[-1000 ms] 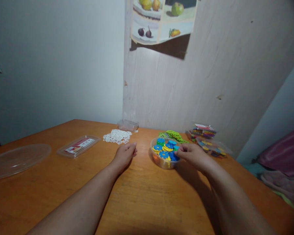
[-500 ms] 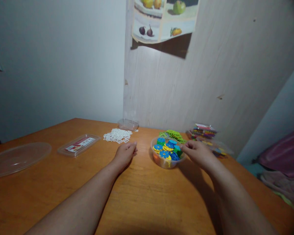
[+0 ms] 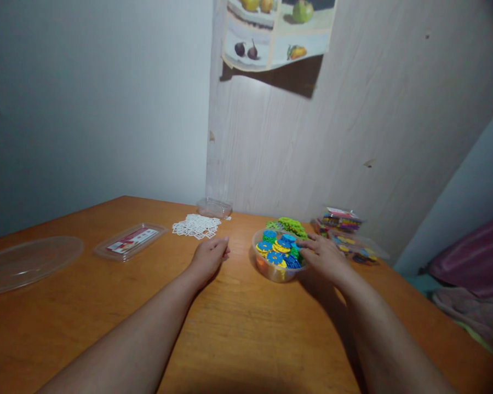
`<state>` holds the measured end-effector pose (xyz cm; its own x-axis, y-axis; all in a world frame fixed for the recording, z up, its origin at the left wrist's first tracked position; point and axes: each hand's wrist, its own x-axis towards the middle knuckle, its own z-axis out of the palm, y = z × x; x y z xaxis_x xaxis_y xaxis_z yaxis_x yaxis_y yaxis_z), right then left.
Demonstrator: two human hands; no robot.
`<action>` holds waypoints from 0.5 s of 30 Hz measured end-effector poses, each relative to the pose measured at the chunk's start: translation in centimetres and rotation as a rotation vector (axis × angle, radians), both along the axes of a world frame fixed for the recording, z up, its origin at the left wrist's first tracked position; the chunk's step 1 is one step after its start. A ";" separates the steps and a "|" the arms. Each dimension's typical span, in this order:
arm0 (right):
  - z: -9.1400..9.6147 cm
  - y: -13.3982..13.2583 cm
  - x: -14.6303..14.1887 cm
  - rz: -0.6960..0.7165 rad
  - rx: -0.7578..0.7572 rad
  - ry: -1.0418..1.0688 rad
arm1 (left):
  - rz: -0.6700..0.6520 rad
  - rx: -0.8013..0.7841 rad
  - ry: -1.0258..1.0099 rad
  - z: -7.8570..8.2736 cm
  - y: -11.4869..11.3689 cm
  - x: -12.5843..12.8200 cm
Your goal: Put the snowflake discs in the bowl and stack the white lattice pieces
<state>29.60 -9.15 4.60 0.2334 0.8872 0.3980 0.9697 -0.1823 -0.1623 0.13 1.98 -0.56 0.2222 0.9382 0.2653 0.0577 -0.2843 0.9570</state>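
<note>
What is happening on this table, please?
At a brown wooden table, someone's open right grip is at the right rim of a round, clear plastic bowl that holds blue, yellow and green plastic discs; I cannot tell whether it touches them. The left grip is loosely curled, with nothing visibly held, just in front of a flat heap of white, square, open frames. Bright green plastic pieces lie behind the bowl.
</note>
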 end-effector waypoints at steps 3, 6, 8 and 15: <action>0.1 -0.2 0.1 0.019 0.018 0.019 | 0.012 0.006 0.007 0.0 0.0 0.0; 0.5 -0.5 0.1 0.056 0.041 0.056 | 0.008 0.003 -0.014 -0.1 0.0 0.1; 0.8 -0.7 0.0 0.074 0.039 0.082 | 0.004 -0.006 -0.040 -0.3 0.1 0.1; 1.7 -1.2 -0.6 0.026 -0.008 0.098 | -0.022 -0.017 -0.045 -0.4 0.2 0.1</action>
